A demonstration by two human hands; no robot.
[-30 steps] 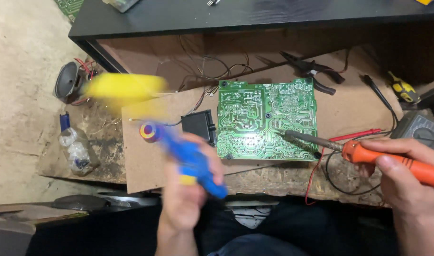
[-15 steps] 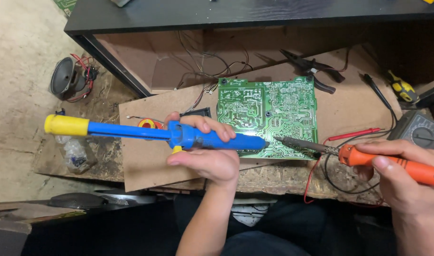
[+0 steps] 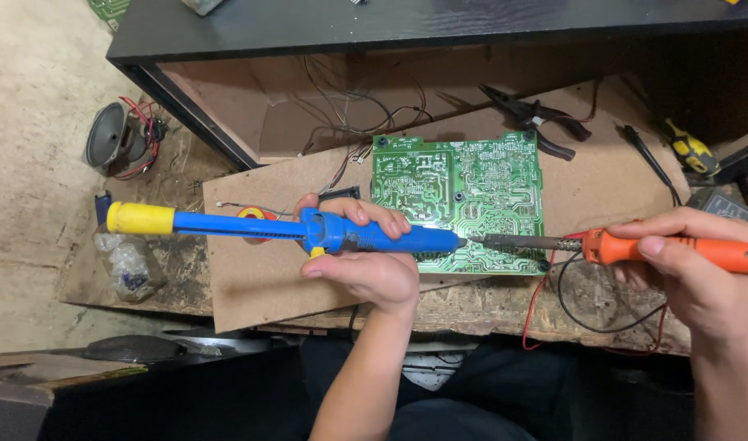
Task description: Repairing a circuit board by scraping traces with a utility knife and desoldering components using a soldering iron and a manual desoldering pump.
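Observation:
A green circuit board (image 3: 464, 184) lies solder side up on a brown board (image 3: 259, 278). My left hand (image 3: 366, 261) grips a blue desoldering pump (image 3: 251, 229) with a yellow plunger cap, held level, its nozzle at the board's lower edge. My right hand (image 3: 701, 278) holds an orange-handled soldering iron (image 3: 676, 249). The iron's metal tip meets the pump's nozzle at the same spot near the board's lower middle.
Black pliers (image 3: 537, 122) lie behind the circuit board. A yellow-handled tool (image 3: 688, 147) and a black probe (image 3: 647, 159) sit at the right. A small loudspeaker (image 3: 112, 147) with red wires and a plastic bottle (image 3: 129, 265) are at the left. Red and black wires (image 3: 553, 302) trail below.
My left hand swung the pump from pointing away to lying level, then slid its nozzle right to the board's edge. The iron's tip moved left to meet it.

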